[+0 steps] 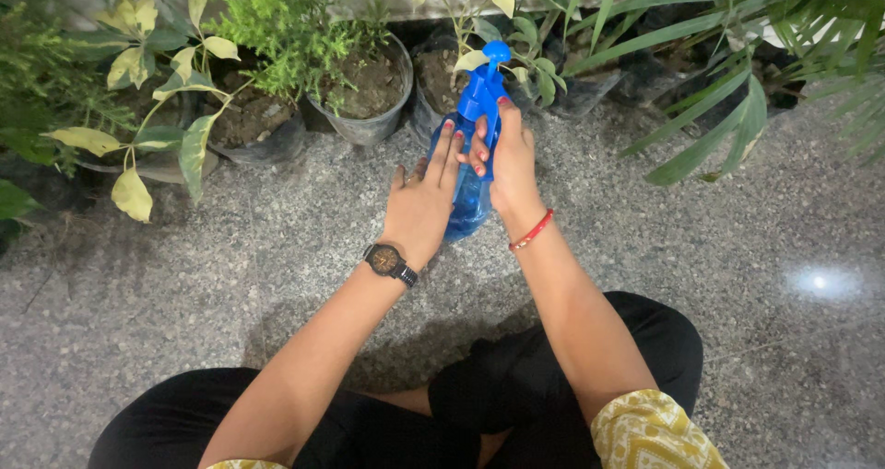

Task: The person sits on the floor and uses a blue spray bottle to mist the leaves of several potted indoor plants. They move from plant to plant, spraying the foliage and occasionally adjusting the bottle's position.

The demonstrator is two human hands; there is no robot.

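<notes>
A blue spray bottle (479,109) stands on the speckled stone floor (230,266) in front of a row of potted plants. My right hand (509,160) wraps around its neck below the trigger head, with a red thread band on that wrist. My left hand (426,197), wearing a dark wristwatch, lies flat against the left side of the translucent blue bottle body with fingers stretched up along it. The lower part of the bottle is partly hidden behind my left hand.
Grey plastic pots (369,123) with soil and leafy plants line the back. A yellow-green variegated plant (157,100) spreads at the left, long green blades (710,109) at the right. My crossed legs in black trousers (516,386) fill the foreground.
</notes>
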